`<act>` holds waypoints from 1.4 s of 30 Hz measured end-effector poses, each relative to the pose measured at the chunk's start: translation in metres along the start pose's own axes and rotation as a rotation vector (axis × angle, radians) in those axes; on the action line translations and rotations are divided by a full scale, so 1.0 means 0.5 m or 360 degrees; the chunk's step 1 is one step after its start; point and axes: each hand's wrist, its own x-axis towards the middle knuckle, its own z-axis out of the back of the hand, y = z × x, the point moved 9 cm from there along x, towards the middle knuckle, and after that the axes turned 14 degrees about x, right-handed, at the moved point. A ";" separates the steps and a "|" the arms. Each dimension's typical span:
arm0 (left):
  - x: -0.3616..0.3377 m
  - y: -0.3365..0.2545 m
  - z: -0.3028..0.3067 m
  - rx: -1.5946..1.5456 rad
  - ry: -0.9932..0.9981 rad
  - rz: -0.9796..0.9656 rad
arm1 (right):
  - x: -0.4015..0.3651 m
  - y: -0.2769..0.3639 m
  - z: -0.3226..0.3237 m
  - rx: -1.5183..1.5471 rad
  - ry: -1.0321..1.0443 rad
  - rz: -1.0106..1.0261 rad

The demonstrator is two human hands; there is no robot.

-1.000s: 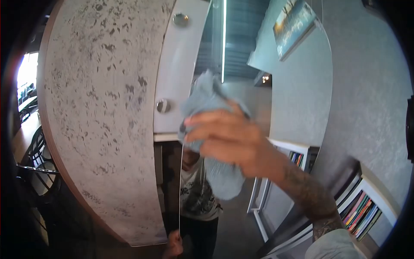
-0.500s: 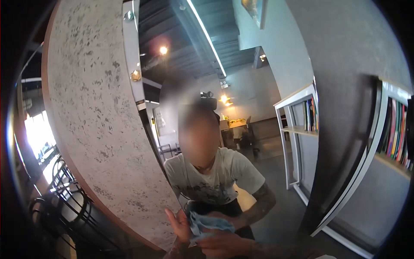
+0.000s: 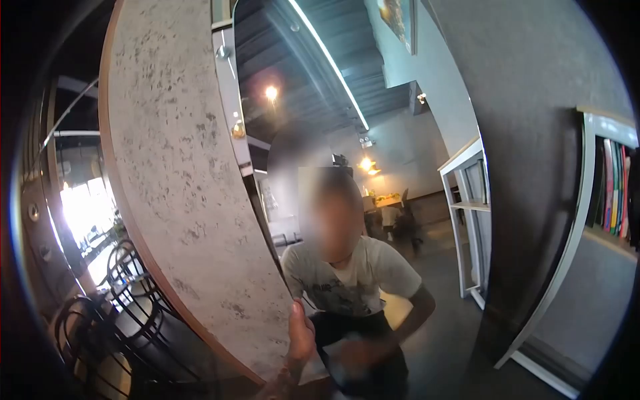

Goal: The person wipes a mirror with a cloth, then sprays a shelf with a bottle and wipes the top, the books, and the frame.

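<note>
A large wall mirror fills the middle of the view and reflects a crouching person in a white printed T-shirt. My left hand is at the bottom centre, thumb up, gripping the mirror's left edge where it meets the speckled grey panel. My right hand is a motion-blurred shape low on the glass. Under it lies a pale patch, the blue cloth. I cannot separate the hand from its reflection.
A white shelf with coloured books hangs on the grey wall at the right. Black wire chairs stand at the lower left near a bright window. The mirror also reflects a white shelving unit and ceiling lights.
My right hand dropped with the cloth from the upper glass to the mirror's bottom. The view lowered and shifted slightly; my left hand stays at the mirror's edge, its thumb now higher.
</note>
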 end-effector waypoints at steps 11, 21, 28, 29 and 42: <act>-0.030 -0.014 -0.030 0.0278 0.0252 0.0319 | 0.649 1.067 0.666 -0.1597 -0.0513 0.1546; 0.014 0.029 0.009 0.0206 0.0265 -0.0202 | 0.335 0.553 0.440 -0.1558 -0.0073 0.0919; 0.014 0.022 0.011 0.0116 0.0169 -0.0116 | 0.066 0.220 0.270 -0.1024 0.0144 0.0610; 0.016 0.022 0.011 0.0144 0.0174 -0.0110 | 0.034 0.184 0.245 -0.0974 0.0222 0.0621; 0.014 0.005 -0.007 -0.0009 0.0214 -0.0077 | -0.187 -0.027 0.121 -0.0936 0.0131 0.0278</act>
